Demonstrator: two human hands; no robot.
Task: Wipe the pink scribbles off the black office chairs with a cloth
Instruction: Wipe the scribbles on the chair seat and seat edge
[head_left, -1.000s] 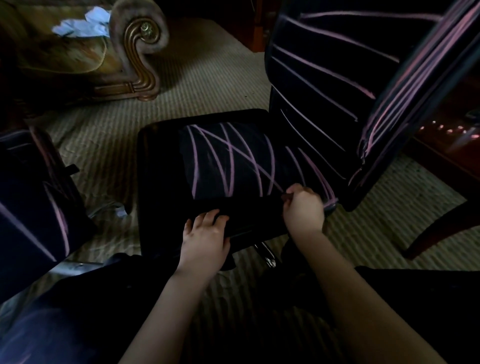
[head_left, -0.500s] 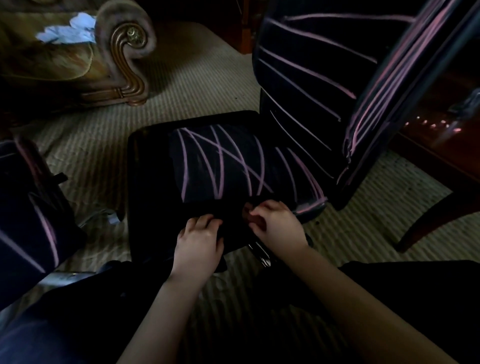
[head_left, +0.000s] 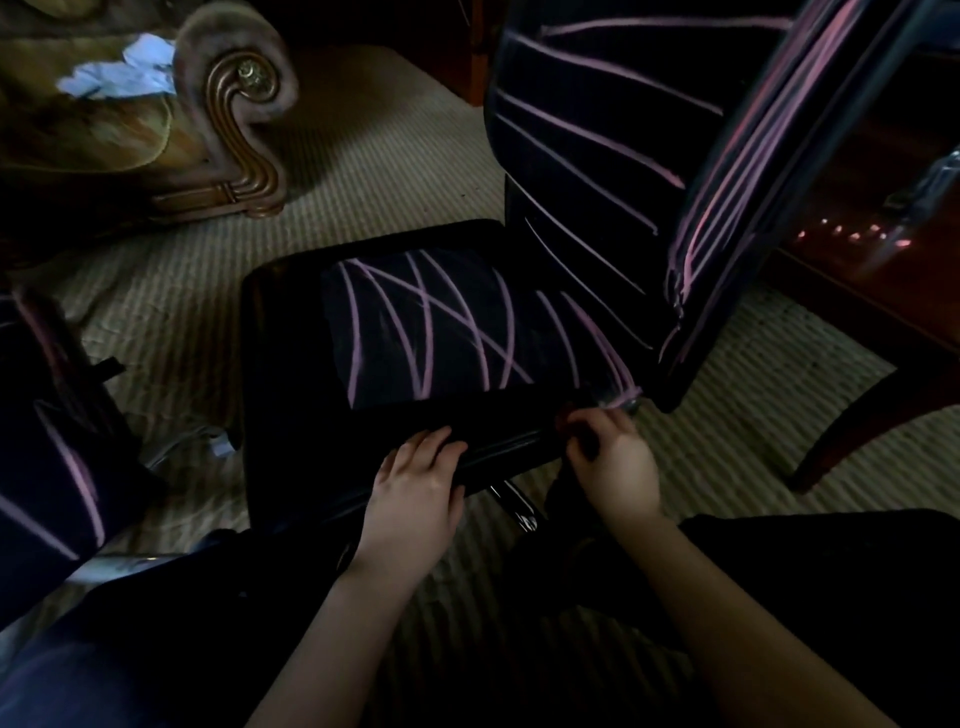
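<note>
The pink scribbles (head_left: 441, 332) are seen criss-crossed over the seat (head_left: 280, 338), just beyond both hands, none wiped yet by the look of it. The left hand (head_left: 415, 483) is laid relaxed on the seat's front edge. The right hand (head_left: 613, 462) is curled at the near corner, but whether a cloth is pinched there cannot be told: dark on dark. Pink could be smeared rather than lifted by wide strokes, and the seat might be swivelled away under a hard push. The marked backrest (head_left: 597, 130) stands beyond the right hand. A second chair (head_left: 52, 441) is cut off left of the left hand.
</note>
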